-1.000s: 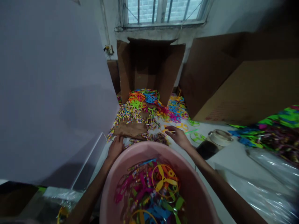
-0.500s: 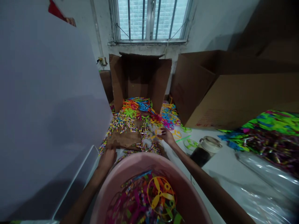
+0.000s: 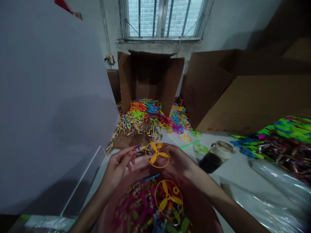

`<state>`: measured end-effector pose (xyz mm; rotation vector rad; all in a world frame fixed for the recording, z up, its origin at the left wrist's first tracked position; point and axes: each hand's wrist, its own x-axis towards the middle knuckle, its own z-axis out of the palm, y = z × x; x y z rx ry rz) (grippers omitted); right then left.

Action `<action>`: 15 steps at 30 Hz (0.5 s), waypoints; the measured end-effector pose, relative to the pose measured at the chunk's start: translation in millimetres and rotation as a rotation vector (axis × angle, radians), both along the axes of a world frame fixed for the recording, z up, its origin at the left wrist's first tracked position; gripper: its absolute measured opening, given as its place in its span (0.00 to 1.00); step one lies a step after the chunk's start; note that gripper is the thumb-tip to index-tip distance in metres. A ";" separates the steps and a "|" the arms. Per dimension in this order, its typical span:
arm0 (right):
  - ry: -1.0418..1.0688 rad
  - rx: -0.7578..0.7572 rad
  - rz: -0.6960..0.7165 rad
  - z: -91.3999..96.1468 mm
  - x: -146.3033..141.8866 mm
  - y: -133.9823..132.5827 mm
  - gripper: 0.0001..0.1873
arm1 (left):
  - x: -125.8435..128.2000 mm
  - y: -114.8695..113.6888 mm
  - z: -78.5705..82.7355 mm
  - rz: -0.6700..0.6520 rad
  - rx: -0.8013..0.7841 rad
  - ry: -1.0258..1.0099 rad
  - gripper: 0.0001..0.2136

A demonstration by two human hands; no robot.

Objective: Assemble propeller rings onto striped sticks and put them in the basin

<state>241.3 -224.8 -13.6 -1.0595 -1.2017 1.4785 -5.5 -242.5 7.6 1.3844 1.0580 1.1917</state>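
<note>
Above the far rim of a pink tub [image 3: 206, 207], my two hands are close together. Between thumb and fingers, my left hand [image 3: 118, 166] pinches a small stick with a colourful printed wrapper [image 3: 139, 149]. A yellow ring propeller [image 3: 157, 156] with three blades is in my right hand [image 3: 178, 158], whose fingertips are partly hidden behind it. The stick's right end is close to the propeller; I cannot tell whether they touch. Inside the tub lie another yellow propeller [image 3: 168, 198], magenta and green pieces and several wrapped sticks.
Wrapped sticks [image 3: 131, 124] lie on brown cardboard, before an open carton [image 3: 145, 87] with colourful parts spilling out. To the right are a lidded jar [image 3: 216, 157], a green propeller [image 3: 200, 149], clear plastic bags [image 3: 274, 181] and a large carton [image 3: 262, 103]. A pale panel [image 3: 60, 97] borders the left.
Both hands have drawn back from the pile to above the tub's far rim. The wrapped stick and yellow propeller now show clearly in them. The view has shifted slightly.
</note>
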 end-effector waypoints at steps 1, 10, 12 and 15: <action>0.059 -0.062 0.032 5.1 -5.7 -6.3 0.14 | 4.8 -6.5 2.2 0.001 -0.013 -0.003 0.20; 0.284 -0.213 0.176 28.9 -41.3 -50.6 0.12 | 21.4 -28.2 3.7 -0.012 0.046 -0.053 0.13; 0.272 -0.218 0.169 28.2 -43.5 -54.2 0.12 | 18.8 -31.6 9.7 -0.044 0.054 -0.102 0.12; 0.305 -0.250 0.069 31.1 -42.6 -56.4 0.13 | 12.8 -36.4 16.2 -0.043 0.070 -0.116 0.10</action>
